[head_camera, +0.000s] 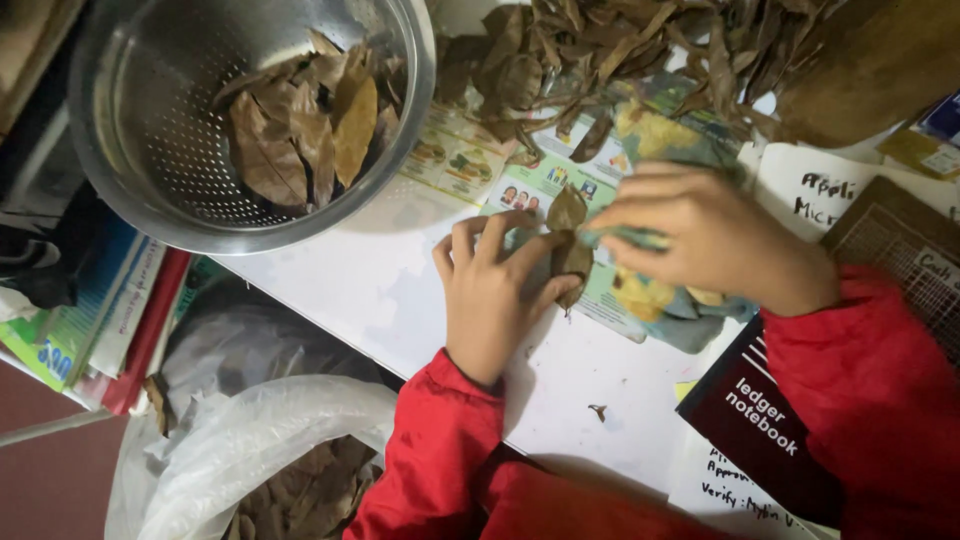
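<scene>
My left hand (492, 290) lies flat on the white table (360, 285), pinching a dry brown leaf (570, 245) between thumb and fingers. My right hand (700, 235) grips a blue and yellow cloth (650, 295) and presses it against that leaf. Both arms wear red sleeves. A metal colander (150, 120) at the top left holds several dry brown leaves (300, 130). A heap of dry leaves (610, 50) lies along the far side of the table.
A white plastic bag (250, 450) with more leaves sits below the table at the left. A dark notebook (765, 420) lies at the right, papers and a printed sheet under my hands. Books (110, 320) are stacked at the left edge.
</scene>
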